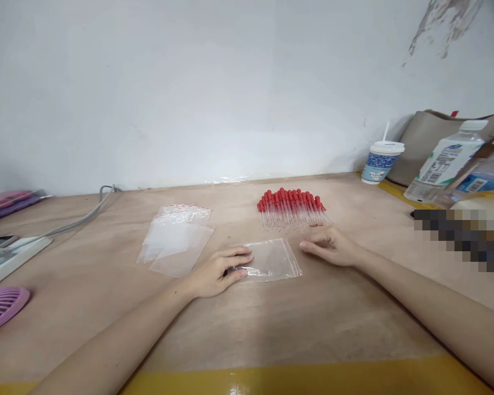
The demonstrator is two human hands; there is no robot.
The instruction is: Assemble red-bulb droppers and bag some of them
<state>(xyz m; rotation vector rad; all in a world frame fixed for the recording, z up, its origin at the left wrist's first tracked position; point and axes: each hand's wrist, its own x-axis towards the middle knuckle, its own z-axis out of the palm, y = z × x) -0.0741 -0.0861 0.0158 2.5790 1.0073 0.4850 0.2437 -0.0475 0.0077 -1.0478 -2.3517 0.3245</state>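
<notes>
A clear zip bag (269, 260) lies flat on the table, its zip end toward the right. My left hand (218, 271) rests on the bag's left end, fingers stretched over the plastic and thumb apart from them. My right hand (333, 245) is just beyond the zip end, its fingers loosely bent and apart from the thumb, with nothing visible between them. Close to its fingertips lies a row of clear plastic droppers (290, 211) with red bulbs, side by side, bulbs toward the wall. More zip bags (177, 241) overlap in a loose stack to the left.
At the back right stand a paper cup (381, 163) with a straw, a plastic bottle (447, 162) and a grey bag (414, 140). On the left are a power strip (18, 258) with a grey cable (84, 211) and a pink slatted object (4, 307). A wall (230, 99) closes off the back.
</notes>
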